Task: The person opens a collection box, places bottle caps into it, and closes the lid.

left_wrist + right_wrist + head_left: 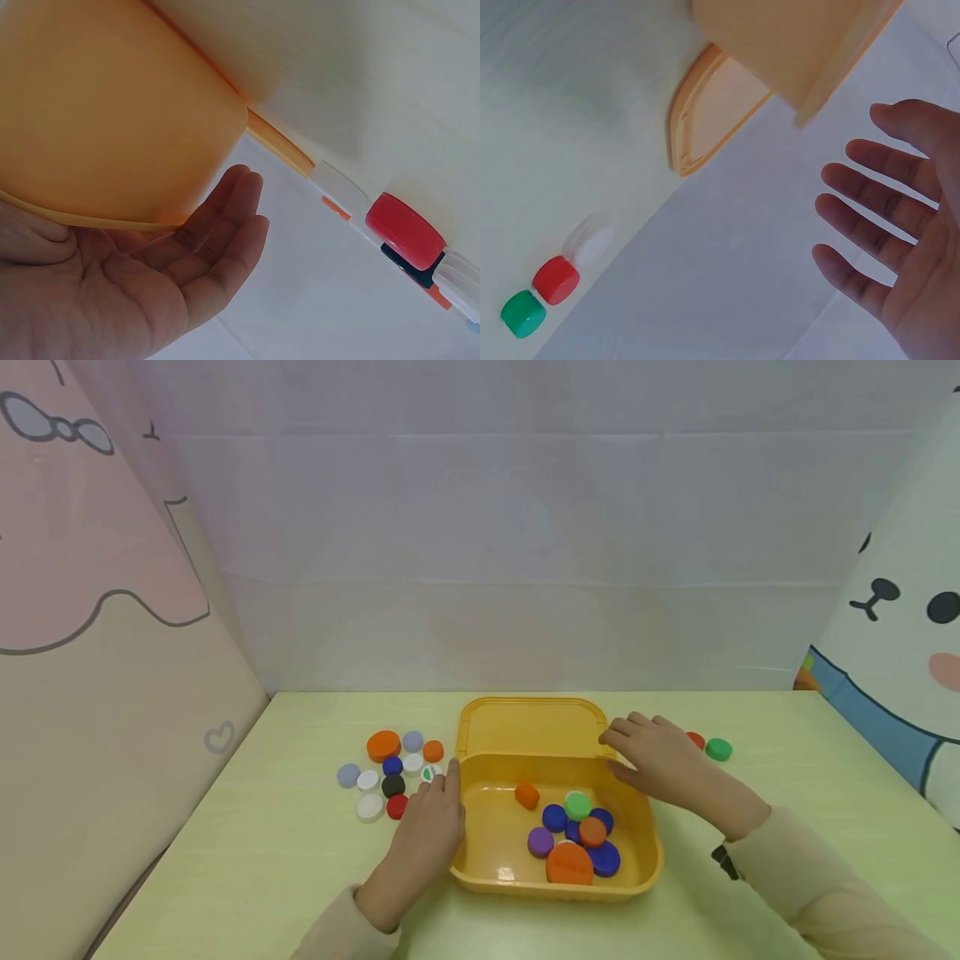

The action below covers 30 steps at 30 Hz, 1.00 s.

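Note:
A yellow plastic box (491, 852) stands on the table, its yellow lid (532, 727) lying folded back behind it. Inside are several bottle caps, among them a large orange cap (569, 864), a light green cap (578, 806) and a purple cap (541, 842). My left hand (431, 827) rests against the box's left rim, fingers gently bent in the left wrist view. Beyond the back right corner, my right hand (660, 760) hovers with its fingers spread; in the right wrist view the hand (900, 217) holds nothing and is apart from the box.
Left of the box lies a group of loose caps, including an orange cap (384, 746), a black cap (393, 786) and a red cap (405, 230). On the right are a green cap (718, 749), a red cap (556, 280) and a clear-white cap (591, 241). A pale curtain (525, 635) hangs behind.

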### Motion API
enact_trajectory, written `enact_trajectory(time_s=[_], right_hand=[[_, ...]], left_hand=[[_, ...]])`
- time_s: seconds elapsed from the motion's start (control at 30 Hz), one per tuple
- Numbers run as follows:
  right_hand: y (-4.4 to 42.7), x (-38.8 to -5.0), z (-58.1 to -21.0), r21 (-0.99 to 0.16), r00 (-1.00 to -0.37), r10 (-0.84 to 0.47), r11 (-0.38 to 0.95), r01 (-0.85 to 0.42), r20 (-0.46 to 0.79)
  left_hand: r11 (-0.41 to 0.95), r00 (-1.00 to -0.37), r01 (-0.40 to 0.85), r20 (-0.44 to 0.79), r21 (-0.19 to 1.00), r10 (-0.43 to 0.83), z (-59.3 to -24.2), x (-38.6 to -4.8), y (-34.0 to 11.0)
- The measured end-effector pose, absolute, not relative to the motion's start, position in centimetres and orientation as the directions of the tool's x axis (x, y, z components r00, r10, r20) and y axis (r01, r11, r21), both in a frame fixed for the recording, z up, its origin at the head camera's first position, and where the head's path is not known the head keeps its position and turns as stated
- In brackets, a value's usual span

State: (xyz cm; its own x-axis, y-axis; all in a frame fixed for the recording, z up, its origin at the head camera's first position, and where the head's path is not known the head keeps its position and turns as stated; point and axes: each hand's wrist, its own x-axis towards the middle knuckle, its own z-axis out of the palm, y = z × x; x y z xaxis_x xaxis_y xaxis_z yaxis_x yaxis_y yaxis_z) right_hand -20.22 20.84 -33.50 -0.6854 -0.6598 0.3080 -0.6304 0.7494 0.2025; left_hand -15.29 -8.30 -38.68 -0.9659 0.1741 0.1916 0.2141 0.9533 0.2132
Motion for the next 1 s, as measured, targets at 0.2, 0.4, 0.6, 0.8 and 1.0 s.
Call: enact_trajectory(time_s=[0.2, 0.4, 0.6, 0.8, 1.0], right_hand=[[23.2, -21.3, -33.6, 0.156, -0.717, -0.603, 0.792, -0.59, 0.35], [25.4, -22.5, -34.0, 0.104, -0.779, -0.546, 0.833, -0.543, 0.309], [27.4, -23.9, -34.7, 0.053, -0.832, -0.49, 0.867, -0.495, 0.258], [28.8, -25.1, -35.4, 0.013, -0.889, -0.427, 0.902, -0.431, 0.166], [29.6, -25.7, -36.0, -0.02, -0.913, -0.393, 0.917, -0.398, 0.112]], left_hand=[[0.956, -0.973, 0.197, 0.165, 0.219, 0.163, -38.6, -15.3, -8.2], [0.957, -0.973, 0.196, 0.166, 0.214, 0.162, -38.6, -15.4, -8.2], [0.957, -0.975, 0.189, 0.16, 0.219, 0.156, -38.6, -15.4, -8.2], [0.957, -0.973, 0.194, 0.167, 0.218, 0.159, -38.7, -15.4, -8.2], [0.957, -0.974, 0.192, 0.165, 0.219, 0.158, -38.8, -15.5, -8.3]])
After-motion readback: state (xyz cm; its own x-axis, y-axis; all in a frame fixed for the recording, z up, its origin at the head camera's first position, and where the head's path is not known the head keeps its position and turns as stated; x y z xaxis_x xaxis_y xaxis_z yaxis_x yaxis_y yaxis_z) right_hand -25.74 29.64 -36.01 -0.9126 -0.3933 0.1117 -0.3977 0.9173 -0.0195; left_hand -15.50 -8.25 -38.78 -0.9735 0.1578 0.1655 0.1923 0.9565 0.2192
